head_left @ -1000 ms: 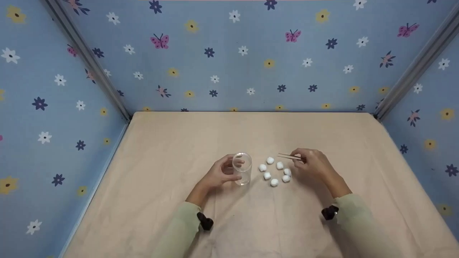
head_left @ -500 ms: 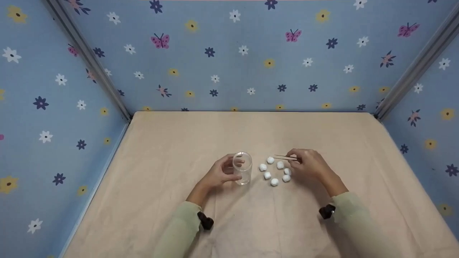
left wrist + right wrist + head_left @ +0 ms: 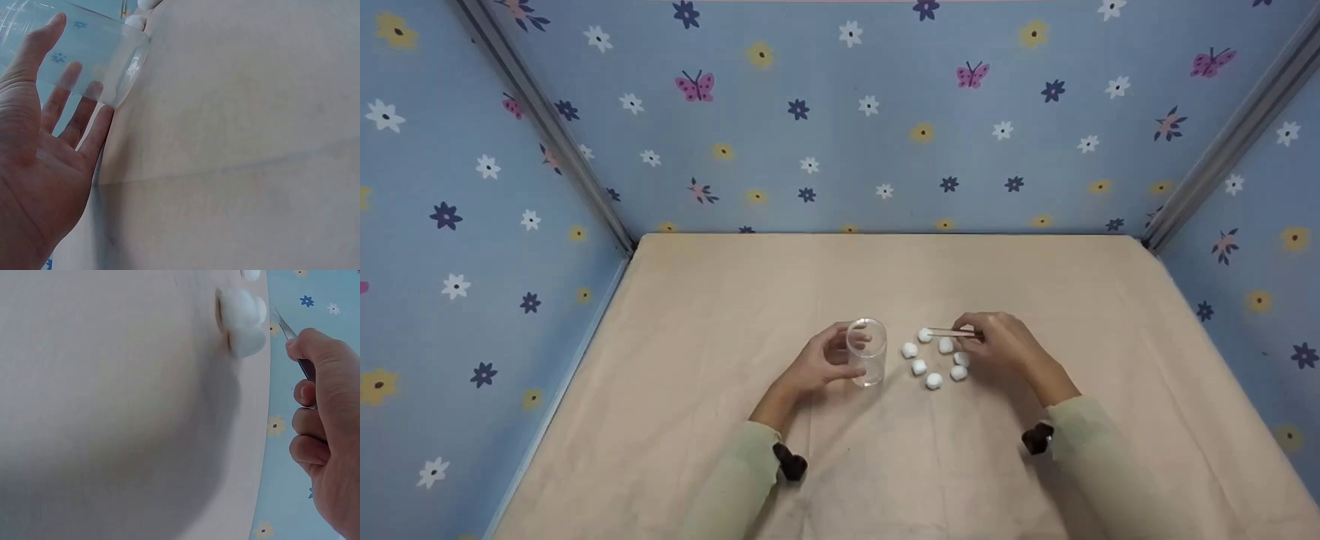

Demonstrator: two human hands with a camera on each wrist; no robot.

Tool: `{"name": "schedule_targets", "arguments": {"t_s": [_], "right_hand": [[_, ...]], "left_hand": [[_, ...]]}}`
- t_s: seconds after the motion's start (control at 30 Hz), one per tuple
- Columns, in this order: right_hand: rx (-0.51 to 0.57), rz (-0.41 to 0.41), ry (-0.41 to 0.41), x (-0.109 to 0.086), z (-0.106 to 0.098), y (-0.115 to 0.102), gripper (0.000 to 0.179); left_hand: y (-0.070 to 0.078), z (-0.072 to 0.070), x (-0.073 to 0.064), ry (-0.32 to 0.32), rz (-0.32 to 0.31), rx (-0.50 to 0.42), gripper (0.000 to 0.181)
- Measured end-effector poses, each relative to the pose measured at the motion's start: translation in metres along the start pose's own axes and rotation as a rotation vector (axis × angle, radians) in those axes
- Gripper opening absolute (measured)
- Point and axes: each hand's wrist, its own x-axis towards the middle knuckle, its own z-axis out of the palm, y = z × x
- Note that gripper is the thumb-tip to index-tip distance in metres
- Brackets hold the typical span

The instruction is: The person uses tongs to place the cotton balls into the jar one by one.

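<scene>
L hand (image 3: 48, 163) holds clear cup (image 3: 107, 48) btwn thumb (image 3: 42, 42) & fingers (image 3: 98, 128); 2 white balls (image 3: 135, 22), partly in view, past cup from grip; creased tan cloth (image 3: 242, 107) beside grip.

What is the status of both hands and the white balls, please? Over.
Left hand holds clear cup, mouth up. Right hand grips tweezers pointed at farthest white ball; pinch not confirmed. Six other white balls close by; no obstacle seen.
</scene>
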Motion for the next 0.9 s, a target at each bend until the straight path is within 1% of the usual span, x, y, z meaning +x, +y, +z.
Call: {"name": "schedule_targets", "arguments": {"t_s": [0.23,0.5,0.6,0.77,0.9], "right_hand": [[-0.016,0.016,-0.022,0.002,0.004,-0.002,0.016],[-0.031,0.020,-0.019,0.001,0.009,-0.003,0.014],[-0.032,0.000,-0.016,0.001,0.009,-0.004,0.013],[-0.037,-0.064,0.013,0.000,0.012,-0.002,0.010],[-0.031,-0.074,0.015,-0.001,0.012,-0.002,0.008]], "left_hand": [[0.000,0.000,0.001,-0.001,-0.004,-0.003,0.075],[-0.001,0.000,0.002,-0.003,-0.012,-0.004,0.075],[-0.003,-0.001,0.003,-0.006,-0.006,-0.004,0.074],[-0.003,-0.001,0.003,-0.006,-0.007,-0.009,0.075],[-0.002,-0.001,0.002,-0.008,-0.009,-0.014,0.076]]}}
